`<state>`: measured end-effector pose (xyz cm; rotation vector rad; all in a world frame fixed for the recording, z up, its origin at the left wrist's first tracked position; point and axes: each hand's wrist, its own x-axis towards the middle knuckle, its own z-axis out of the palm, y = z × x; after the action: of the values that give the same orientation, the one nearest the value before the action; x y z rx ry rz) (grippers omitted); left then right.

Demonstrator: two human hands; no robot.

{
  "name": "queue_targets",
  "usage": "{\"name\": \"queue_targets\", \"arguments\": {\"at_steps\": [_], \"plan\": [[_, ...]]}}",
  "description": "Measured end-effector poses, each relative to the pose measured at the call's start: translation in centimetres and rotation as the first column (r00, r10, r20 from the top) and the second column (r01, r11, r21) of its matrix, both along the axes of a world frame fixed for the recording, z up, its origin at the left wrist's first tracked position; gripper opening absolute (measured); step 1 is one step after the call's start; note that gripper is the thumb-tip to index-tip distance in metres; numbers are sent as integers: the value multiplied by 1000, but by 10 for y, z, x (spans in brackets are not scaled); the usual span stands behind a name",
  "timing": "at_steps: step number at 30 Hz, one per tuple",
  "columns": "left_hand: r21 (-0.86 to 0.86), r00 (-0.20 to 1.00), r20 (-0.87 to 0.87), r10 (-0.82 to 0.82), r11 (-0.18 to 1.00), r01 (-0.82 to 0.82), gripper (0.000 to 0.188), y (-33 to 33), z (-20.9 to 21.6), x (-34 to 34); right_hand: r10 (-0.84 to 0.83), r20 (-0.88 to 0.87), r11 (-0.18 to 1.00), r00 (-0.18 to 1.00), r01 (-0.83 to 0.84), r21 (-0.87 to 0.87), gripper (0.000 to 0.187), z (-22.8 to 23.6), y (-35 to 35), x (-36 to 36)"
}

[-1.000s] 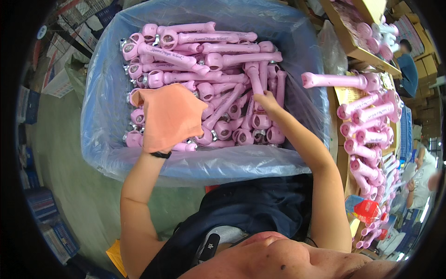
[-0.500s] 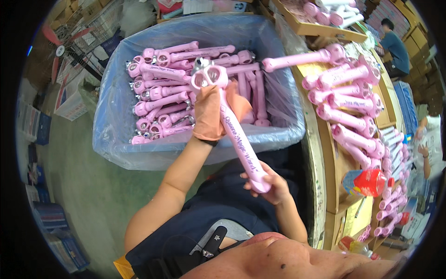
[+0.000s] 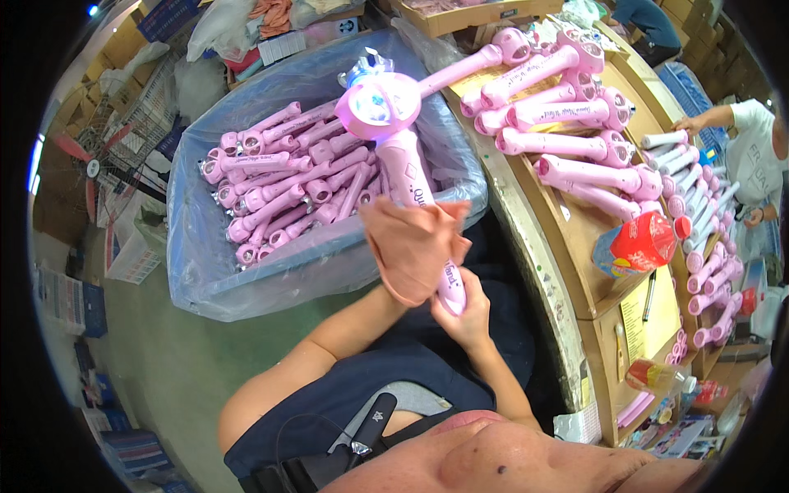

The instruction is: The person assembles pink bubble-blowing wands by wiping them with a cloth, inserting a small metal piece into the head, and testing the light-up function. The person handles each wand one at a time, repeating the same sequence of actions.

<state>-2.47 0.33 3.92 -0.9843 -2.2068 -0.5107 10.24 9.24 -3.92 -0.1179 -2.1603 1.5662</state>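
A pink toy wand (image 3: 401,168) with a silver crown top stands tilted in front of me, its round head glowing bluish white. Around its lower handle my right hand (image 3: 468,319) is closed. My left hand (image 3: 394,301) is at the middle of the handle under an orange cloth (image 3: 413,246), which hides its fingers and lies against the wand. Behind the wand, a blue bin (image 3: 246,292) lined with clear plastic holds many similar pink wands (image 3: 283,164). More pink wands (image 3: 559,111) lie in a row on the bench to the right.
The bench edge (image 3: 526,238) runs along my right. On it are a red-topped carton (image 3: 637,245), a pen (image 3: 650,296), yellow paper (image 3: 633,329) and a bottle (image 3: 657,376). Another person's hand (image 3: 692,123) touches white wands (image 3: 664,140). A fan (image 3: 93,168) stands at the left.
The wand's head has lit up and risen nearer to the view. The cloth-covered left hand has slid down the handle from below the head toward my right hand. The view has shifted rightward.
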Motion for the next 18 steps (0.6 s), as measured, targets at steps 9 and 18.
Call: {"name": "queue_targets", "arguments": {"at_steps": [9,18], "plan": [[87,986,96,-139,988,131,18,-12,18,-25,377,186,812,907,-227,-537,50,-18,-8,42],[-394,952,-134,-276,896,204,19,-11,-7,19,338,103,940,936,-329,-91,57,30,16,5]]}}
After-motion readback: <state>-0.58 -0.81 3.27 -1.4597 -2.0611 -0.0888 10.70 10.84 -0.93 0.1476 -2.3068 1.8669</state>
